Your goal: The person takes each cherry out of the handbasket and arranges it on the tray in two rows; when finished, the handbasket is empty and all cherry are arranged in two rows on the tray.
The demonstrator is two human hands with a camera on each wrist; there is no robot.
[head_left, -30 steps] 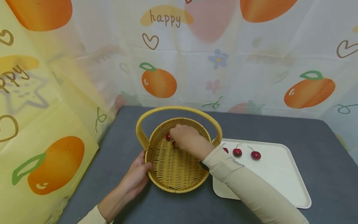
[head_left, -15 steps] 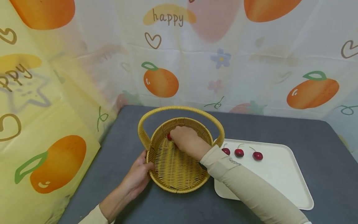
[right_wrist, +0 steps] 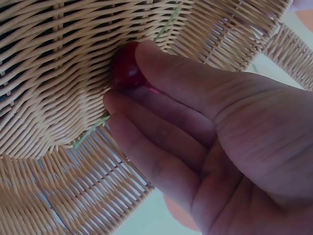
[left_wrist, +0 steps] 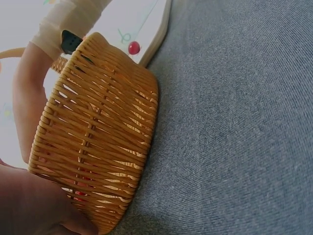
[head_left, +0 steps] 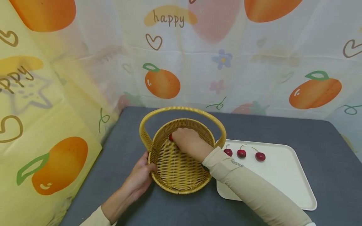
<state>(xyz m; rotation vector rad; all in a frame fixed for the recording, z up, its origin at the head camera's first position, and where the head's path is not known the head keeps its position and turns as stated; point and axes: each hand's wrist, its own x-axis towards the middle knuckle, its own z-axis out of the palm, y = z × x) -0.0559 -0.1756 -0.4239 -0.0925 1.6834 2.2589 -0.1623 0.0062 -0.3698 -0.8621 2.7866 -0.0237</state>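
Note:
A round wicker basket (head_left: 181, 169) with a tall arched handle stands on the dark table. The left hand (head_left: 140, 175) grips its left rim, thumb over the edge; in the left wrist view that hand (left_wrist: 44, 203) is at the lower left of the woven wall (left_wrist: 98, 127). Inside the basket, the right hand (head_left: 189, 139) reaches down near the back. The right wrist view shows the right hand (right_wrist: 195, 127) with a dark red cherry (right_wrist: 128, 66) between thumb and fingers, against the weave. Another cherry (head_left: 171, 137) shows just left of the right hand in the head view.
To the right of the basket lies a white tray (head_left: 282, 175) with cherries (head_left: 241, 153) in a row near its back edge. The right forearm crosses over the tray's left part. A fruit-printed cloth (head_left: 198, 62) hangs behind the table.
The second cherry, seen below the right fingers a second ago, is now hidden behind the hand. Both hands have stayed nearly still; the view has shifted slightly.

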